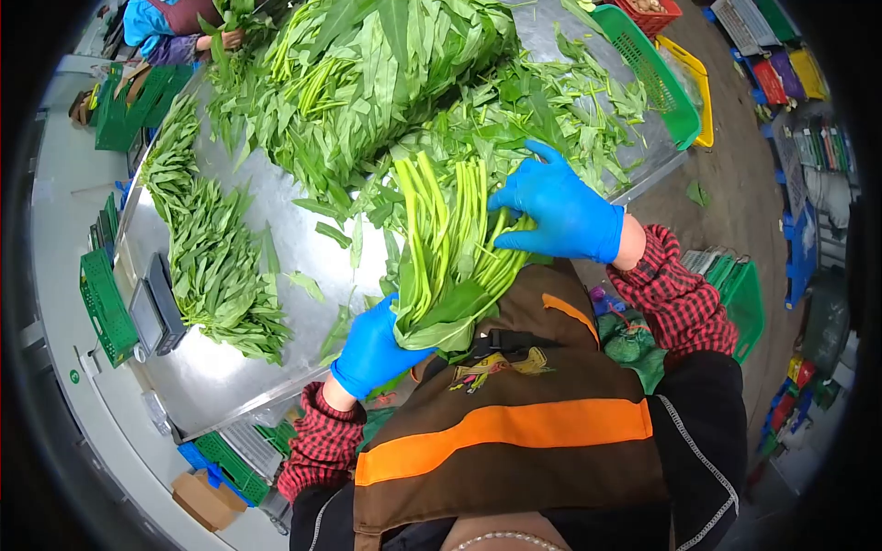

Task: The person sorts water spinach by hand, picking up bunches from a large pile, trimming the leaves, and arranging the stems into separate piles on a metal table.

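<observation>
A bunch of long green stems with leaves [446, 243] is held close to the apron, over the metal table's near edge. My left hand [375, 347], in a blue glove, grips the leafy lower end of the bunch. My right hand [565, 209], also gloved in blue, is at the stems' right side, its fingers spread, with fingertips touching the stems. Beyond the bunch rises a large heap of leafy greens [367, 101]. Loose cut leaves and stems [551, 110] lie to the right of the heap.
A row of greens [216, 262] lies along the left of the metal table [216, 372], beside a scale [156, 308]. Another person's hand [232, 39] touches greens at the top left. Green crates [107, 308] stand left; a green basket [652, 78] and yellow crate [703, 92] sit right.
</observation>
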A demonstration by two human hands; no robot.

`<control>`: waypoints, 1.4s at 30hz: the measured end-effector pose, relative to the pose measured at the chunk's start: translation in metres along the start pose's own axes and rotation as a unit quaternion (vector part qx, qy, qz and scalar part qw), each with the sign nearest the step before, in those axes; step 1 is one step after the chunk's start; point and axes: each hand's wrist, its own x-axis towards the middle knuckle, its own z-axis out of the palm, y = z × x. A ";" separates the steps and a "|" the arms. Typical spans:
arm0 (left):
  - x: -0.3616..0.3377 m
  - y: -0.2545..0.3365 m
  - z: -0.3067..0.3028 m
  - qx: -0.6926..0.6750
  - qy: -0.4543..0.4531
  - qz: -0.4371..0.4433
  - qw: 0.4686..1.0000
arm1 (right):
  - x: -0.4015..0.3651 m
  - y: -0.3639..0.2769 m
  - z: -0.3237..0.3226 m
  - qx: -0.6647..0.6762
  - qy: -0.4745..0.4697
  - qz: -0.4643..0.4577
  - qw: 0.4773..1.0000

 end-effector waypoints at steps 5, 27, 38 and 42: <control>0.001 0.006 0.003 0.023 0.002 0.002 1.000 | 0.007 -0.012 -0.003 -0.082 -0.118 0.055 0.988; 0.001 0.006 0.001 0.035 -0.047 0.009 0.998 | -0.004 0.013 0.009 0.340 -0.081 0.061 0.935; 0.000 0.009 0.005 0.047 -0.006 0.026 0.999 | -0.002 0.020 -0.031 0.154 0.252 0.151 0.943; 0.003 0.012 0.006 0.058 -0.016 0.031 0.998 | -0.004 0.005 -0.011 0.013 0.036 0.017 0.999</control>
